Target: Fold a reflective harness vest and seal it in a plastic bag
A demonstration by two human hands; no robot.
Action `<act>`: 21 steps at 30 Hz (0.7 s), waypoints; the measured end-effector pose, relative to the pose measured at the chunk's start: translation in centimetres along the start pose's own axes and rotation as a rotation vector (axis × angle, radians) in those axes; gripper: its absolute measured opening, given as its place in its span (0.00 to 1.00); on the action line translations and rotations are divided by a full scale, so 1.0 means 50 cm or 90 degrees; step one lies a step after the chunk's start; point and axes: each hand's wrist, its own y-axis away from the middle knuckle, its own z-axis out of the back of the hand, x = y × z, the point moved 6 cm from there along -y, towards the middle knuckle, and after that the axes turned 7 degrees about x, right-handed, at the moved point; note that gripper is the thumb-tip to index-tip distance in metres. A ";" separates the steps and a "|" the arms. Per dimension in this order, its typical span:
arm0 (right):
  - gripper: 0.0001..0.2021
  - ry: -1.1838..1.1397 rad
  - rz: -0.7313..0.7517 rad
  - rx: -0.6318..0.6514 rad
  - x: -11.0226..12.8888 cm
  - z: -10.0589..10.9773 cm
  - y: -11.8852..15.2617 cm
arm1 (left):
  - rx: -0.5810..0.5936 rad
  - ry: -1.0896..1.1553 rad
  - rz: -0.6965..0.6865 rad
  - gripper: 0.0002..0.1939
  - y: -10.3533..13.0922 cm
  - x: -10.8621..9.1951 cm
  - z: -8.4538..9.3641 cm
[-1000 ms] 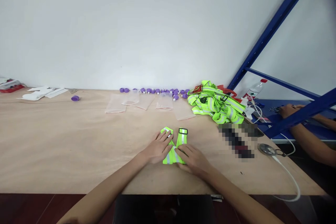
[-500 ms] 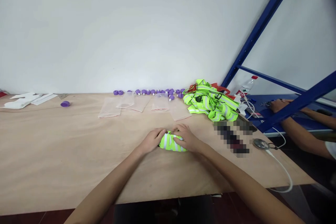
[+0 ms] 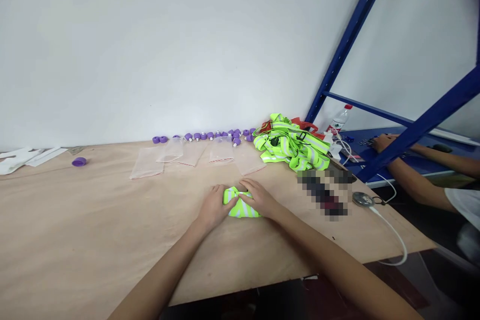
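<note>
Left hand (image 3: 212,206): fingers curled onto the folded reflective strap (image 3: 240,205), pinning its left end.
Right hand (image 3: 261,199): fingers closed over the top fold.
Strap: bundled mid-surface (image 3: 93,220), between both hands.
Tip: press flat, edges aligned, bundle tight.
Beyond: clear bags (image 3: 147,165), strap pile (image 3: 290,144).

Neon-yellow strap bundle (image 3: 240,204) with silver stripes; purple caps (image 3: 202,136); blue rack (image 3: 348,45).

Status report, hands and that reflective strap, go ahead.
Left hand and right hand both pressed on folded reflective strap, flat on table. Strap pile and clear bags behind, apart. Nothing in the way.
</note>
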 end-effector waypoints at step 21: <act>0.17 -0.395 -0.140 -0.105 -0.008 0.007 0.021 | -0.114 0.074 -0.217 0.10 0.013 -0.019 -0.026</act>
